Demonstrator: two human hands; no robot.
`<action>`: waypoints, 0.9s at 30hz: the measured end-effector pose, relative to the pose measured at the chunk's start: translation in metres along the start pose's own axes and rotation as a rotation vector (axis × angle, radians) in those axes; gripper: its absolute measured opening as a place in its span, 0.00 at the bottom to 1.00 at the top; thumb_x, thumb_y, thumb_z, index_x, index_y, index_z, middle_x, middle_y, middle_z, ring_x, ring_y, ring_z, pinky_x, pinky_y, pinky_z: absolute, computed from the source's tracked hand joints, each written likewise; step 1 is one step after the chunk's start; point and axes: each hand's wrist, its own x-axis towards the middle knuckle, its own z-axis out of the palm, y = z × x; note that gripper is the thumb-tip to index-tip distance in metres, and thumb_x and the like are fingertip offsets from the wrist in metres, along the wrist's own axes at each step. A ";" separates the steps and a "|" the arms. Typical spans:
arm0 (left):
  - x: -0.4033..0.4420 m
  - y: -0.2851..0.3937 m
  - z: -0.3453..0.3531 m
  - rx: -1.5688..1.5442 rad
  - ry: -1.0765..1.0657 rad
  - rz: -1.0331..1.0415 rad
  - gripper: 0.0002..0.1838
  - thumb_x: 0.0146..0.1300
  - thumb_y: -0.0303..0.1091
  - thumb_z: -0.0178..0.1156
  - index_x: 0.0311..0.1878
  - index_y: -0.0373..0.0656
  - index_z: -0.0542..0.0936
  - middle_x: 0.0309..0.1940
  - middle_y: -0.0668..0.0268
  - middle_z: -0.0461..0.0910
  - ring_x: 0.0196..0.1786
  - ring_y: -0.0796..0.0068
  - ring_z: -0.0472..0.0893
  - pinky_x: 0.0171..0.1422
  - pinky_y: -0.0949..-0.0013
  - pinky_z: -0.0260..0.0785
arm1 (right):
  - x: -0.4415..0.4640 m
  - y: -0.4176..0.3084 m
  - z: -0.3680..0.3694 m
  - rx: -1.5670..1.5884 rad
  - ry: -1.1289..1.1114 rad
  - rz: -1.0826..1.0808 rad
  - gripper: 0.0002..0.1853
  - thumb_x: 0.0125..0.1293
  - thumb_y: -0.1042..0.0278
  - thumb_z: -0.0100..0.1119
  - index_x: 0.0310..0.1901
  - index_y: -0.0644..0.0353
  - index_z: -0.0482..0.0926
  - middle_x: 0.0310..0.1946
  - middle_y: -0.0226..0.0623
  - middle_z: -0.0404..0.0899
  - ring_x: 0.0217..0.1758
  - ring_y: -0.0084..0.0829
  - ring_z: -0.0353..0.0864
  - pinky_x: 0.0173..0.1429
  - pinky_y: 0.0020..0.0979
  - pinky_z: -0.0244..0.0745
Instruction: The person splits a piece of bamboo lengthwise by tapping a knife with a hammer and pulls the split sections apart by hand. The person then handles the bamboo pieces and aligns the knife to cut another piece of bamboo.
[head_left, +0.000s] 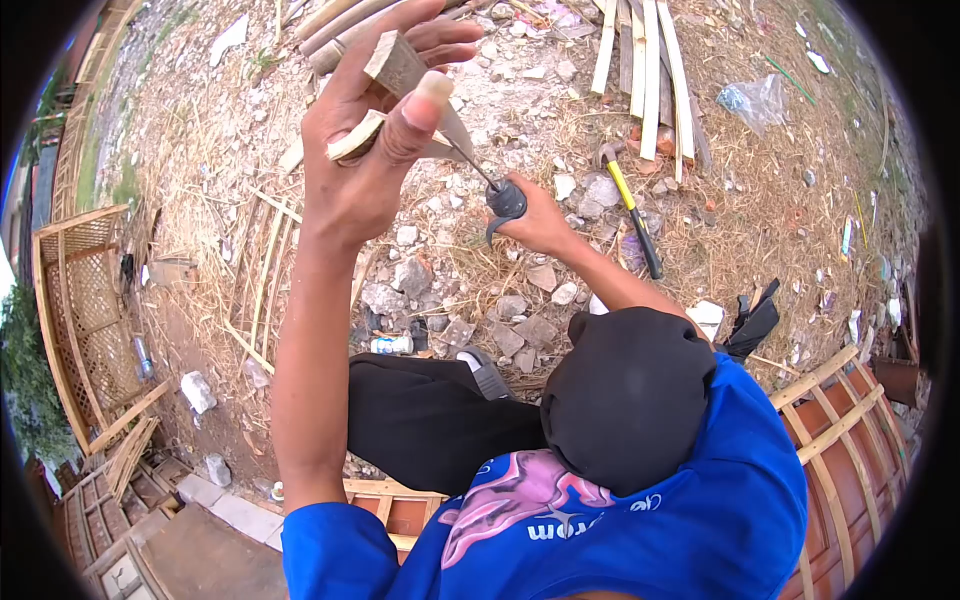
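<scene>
My left hand (360,165) is raised at the upper middle, its thumb and fingers gripping a piece of wood (398,68). A second pale cut end (356,138) shows below it, by the base of the thumb; I cannot tell if both belong to one piece. Lower and to the right, my right hand (537,215) is wrapped round a black drill-like tool (507,199). From it a thin metal shaft (468,160) runs up and left to the wood; the contact point is hidden.
A claw hammer (628,205) with a yellow and black handle lies right of my right hand. Long wooden strips (650,80) and a plastic bag (755,103) lie farther off. Rubble stones (410,275) and dry straw cover the ground. Lattice panels (95,310) stand at left.
</scene>
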 end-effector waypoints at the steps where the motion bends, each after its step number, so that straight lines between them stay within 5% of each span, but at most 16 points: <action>1: 0.001 0.004 0.006 0.058 0.030 0.012 0.34 0.73 0.52 0.56 0.70 0.33 0.68 0.59 0.48 0.77 0.61 0.55 0.80 0.71 0.54 0.70 | -0.006 0.000 0.003 0.001 0.034 0.013 0.28 0.52 0.61 0.77 0.52 0.63 0.76 0.35 0.33 0.83 0.39 0.23 0.80 0.47 0.29 0.75; 5: -0.005 0.015 0.022 0.039 0.492 -0.030 0.23 0.55 0.30 0.78 0.51 0.37 0.79 0.39 0.63 0.82 0.46 0.77 0.83 0.43 0.74 0.81 | -0.005 0.003 0.005 0.050 0.005 0.020 0.37 0.53 0.61 0.78 0.62 0.64 0.71 0.40 0.34 0.82 0.41 0.24 0.80 0.50 0.29 0.76; 6: -0.010 0.013 0.018 -0.018 0.532 -0.078 0.22 0.54 0.26 0.77 0.50 0.37 0.80 0.41 0.63 0.82 0.48 0.76 0.83 0.50 0.72 0.83 | -0.008 -0.018 -0.002 0.055 -0.097 0.102 0.40 0.54 0.60 0.76 0.66 0.62 0.67 0.48 0.39 0.80 0.47 0.28 0.81 0.55 0.33 0.76; 9: -0.021 -0.004 0.003 -0.013 0.489 0.121 0.18 0.56 0.25 0.76 0.49 0.37 0.81 0.42 0.63 0.83 0.46 0.78 0.83 0.43 0.76 0.82 | 0.001 -0.043 -0.017 -0.127 -0.183 0.004 0.41 0.57 0.58 0.73 0.69 0.60 0.65 0.56 0.45 0.76 0.57 0.35 0.78 0.61 0.38 0.73; 10: -0.022 -0.007 0.000 -0.056 0.510 0.156 0.15 0.56 0.24 0.75 0.47 0.36 0.83 0.40 0.64 0.85 0.42 0.80 0.84 0.38 0.79 0.82 | 0.008 -0.069 -0.031 -0.182 -0.151 -0.112 0.42 0.55 0.51 0.72 0.69 0.61 0.66 0.59 0.52 0.75 0.64 0.45 0.74 0.69 0.45 0.68; 13: -0.027 0.004 -0.003 -0.049 0.492 -0.041 0.16 0.56 0.24 0.75 0.47 0.36 0.84 0.37 0.64 0.86 0.38 0.80 0.85 0.37 0.80 0.81 | 0.034 -0.157 -0.052 0.028 0.083 -0.489 0.40 0.58 0.45 0.71 0.67 0.58 0.68 0.58 0.47 0.75 0.65 0.41 0.74 0.67 0.45 0.70; 14: -0.027 0.006 -0.005 0.024 0.451 -0.038 0.15 0.55 0.23 0.75 0.46 0.35 0.84 0.35 0.63 0.87 0.34 0.81 0.86 0.36 0.80 0.81 | 0.046 -0.186 -0.056 0.089 0.018 -0.652 0.38 0.58 0.47 0.73 0.66 0.57 0.70 0.56 0.43 0.77 0.63 0.37 0.76 0.66 0.43 0.71; 15: -0.030 0.010 -0.001 -0.044 0.422 -0.088 0.14 0.57 0.21 0.73 0.46 0.34 0.82 0.37 0.61 0.86 0.41 0.76 0.86 0.45 0.74 0.84 | 0.057 -0.208 -0.053 0.227 -0.065 -0.782 0.28 0.62 0.53 0.73 0.58 0.58 0.77 0.50 0.37 0.81 0.55 0.31 0.81 0.59 0.36 0.76; 19: -0.028 0.006 0.001 -0.080 0.390 -0.008 0.13 0.53 0.25 0.77 0.40 0.38 0.84 0.32 0.69 0.84 0.40 0.82 0.83 0.38 0.77 0.78 | 0.057 -0.240 -0.043 0.333 -0.281 -0.670 0.11 0.69 0.62 0.67 0.44 0.62 0.82 0.34 0.30 0.82 0.37 0.18 0.80 0.41 0.23 0.74; 23: -0.029 0.000 -0.017 0.246 0.188 0.121 0.20 0.45 0.29 0.83 0.24 0.41 0.75 0.24 0.71 0.78 0.27 0.84 0.78 0.28 0.76 0.70 | 0.046 -0.234 -0.044 0.389 -0.397 -0.604 0.10 0.72 0.64 0.64 0.38 0.63 0.82 0.26 0.26 0.78 0.32 0.14 0.74 0.35 0.22 0.69; 27: -0.028 0.004 -0.009 0.159 0.095 0.179 0.22 0.42 0.34 0.84 0.21 0.43 0.75 0.22 0.69 0.78 0.24 0.80 0.77 0.27 0.74 0.68 | 0.039 -0.228 -0.047 0.317 -0.367 -0.678 0.13 0.75 0.62 0.60 0.35 0.63 0.80 0.24 0.26 0.76 0.29 0.13 0.72 0.33 0.22 0.66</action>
